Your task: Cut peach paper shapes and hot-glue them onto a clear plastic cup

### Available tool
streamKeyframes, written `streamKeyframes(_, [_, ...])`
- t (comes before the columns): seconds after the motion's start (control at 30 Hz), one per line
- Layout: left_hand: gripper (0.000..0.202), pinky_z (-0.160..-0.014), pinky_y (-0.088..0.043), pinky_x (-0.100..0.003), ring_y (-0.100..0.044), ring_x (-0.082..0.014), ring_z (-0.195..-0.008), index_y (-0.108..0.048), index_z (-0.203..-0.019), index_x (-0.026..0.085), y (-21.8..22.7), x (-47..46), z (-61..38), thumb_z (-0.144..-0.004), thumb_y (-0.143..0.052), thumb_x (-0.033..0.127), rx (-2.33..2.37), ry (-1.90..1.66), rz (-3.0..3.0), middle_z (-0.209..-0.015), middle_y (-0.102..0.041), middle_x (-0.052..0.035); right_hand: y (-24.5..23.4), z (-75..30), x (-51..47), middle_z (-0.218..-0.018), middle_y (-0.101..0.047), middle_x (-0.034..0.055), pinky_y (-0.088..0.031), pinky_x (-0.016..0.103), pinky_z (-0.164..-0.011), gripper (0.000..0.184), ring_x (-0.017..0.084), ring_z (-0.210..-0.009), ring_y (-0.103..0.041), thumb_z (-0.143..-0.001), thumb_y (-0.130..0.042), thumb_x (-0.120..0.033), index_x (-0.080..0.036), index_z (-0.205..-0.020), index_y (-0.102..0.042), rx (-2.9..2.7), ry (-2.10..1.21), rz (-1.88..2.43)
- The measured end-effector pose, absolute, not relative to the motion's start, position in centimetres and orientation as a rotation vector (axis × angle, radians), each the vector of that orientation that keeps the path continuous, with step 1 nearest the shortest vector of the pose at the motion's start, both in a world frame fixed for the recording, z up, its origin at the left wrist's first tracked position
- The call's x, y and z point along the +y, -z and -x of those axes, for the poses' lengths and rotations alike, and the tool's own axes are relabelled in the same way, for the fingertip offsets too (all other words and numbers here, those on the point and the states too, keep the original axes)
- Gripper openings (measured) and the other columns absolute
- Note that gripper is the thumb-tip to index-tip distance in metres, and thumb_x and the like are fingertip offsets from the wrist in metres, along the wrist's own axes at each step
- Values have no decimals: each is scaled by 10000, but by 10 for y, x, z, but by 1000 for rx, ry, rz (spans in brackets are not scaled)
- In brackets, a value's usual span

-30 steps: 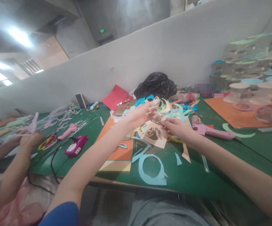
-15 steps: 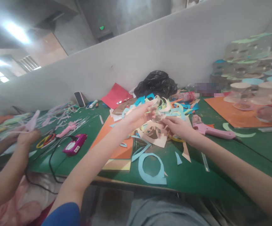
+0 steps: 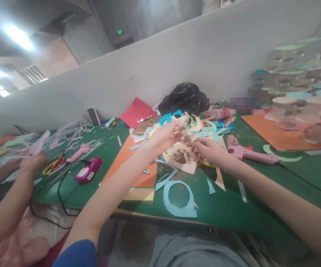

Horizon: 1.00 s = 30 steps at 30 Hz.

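Over a heap of paper scraps (image 3: 182, 157), my left hand (image 3: 173, 134) is closed around a small clear plastic cup (image 3: 188, 137). My right hand (image 3: 203, 147) pinches the near right side of the same cup, thumb and fingertips together. Much of the cup is hidden by my fingers and its outline is faint against the paper. To the right of my right hand lies a pink glue gun (image 3: 251, 154) with a black cord. A blue paper sheet with a round hole cut out (image 3: 167, 200) rests near the table's front edge.
Orange sheets (image 3: 146, 176) lie left of the scraps, a black plastic bag (image 3: 184, 98) behind. Stacked clear cups with paper discs (image 3: 296, 96) stand at right. At left, a co-worker's hands (image 3: 33, 161) hold pale purple material near a magenta box (image 3: 88, 170) with cords.
The clear cup has tilted slightly between my hands and shows more to the right. My left forearm has shifted a little. The co-worker's purple piece has moved slightly right.
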<state>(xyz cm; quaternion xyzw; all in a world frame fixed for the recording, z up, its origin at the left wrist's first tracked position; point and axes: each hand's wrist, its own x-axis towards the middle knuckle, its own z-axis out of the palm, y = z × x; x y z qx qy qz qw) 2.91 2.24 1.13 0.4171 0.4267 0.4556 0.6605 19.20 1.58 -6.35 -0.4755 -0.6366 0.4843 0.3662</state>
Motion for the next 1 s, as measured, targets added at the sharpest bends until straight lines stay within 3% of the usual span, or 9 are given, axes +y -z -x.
streamKeyframes(0.27, [82,-617,-444,-237,-548,-75,-616,-574,-837,145,-11,23,-34,-855,-608,217,966,-1038,-1100,-843,-623,-39,51,-188,9,-489,-553,-25,-444,197,-406,236,86,-403,-516,-912,-536,-217,-179,-681,-567,-1304,-1579,1197])
streamKeyframes(0.5, [123,-653,-474,-265,-581,-85,-633,-509,-863,148,-14,18,-41,-854,-620,200,989,-1068,-1083,-872,-623,-53,53,-187,11,-544,-548,-23,-442,196,-404,204,73,-416,-499,-864,-595,-171,-158,-660,-598,-1204,-1615,1127])
streamKeyframes(0.63, [119,-647,-478,-270,-584,-84,-616,-495,-867,148,-16,17,-44,-871,-605,195,999,-1078,-1066,-881,-629,-58,51,-188,9,-583,-551,-23,-440,182,-433,182,57,-445,-494,-835,-634,-198,-151,-662,-608,-1198,-1600,1113])
streamKeyframes(0.83, [122,-648,-479,-273,-580,-85,-612,-536,-896,137,-12,20,-43,-861,-624,214,985,-1067,-1067,-893,-645,-68,54,-190,10,-560,-525,-27,-432,193,-451,255,64,-463,-469,-746,-751,-355,-158,-664,-611,-1227,-1561,1088])
streamKeyframes(1.0, [119,-652,-489,-274,-573,-81,-611,-543,-884,139,-12,19,-42,-864,-622,226,961,-1082,-1062,-924,-650,-70,54,-190,9,-598,-539,-17,-423,187,-456,230,59,-468,-477,-774,-716,-326,-153,-663,-613,-1204,-1564,1090])
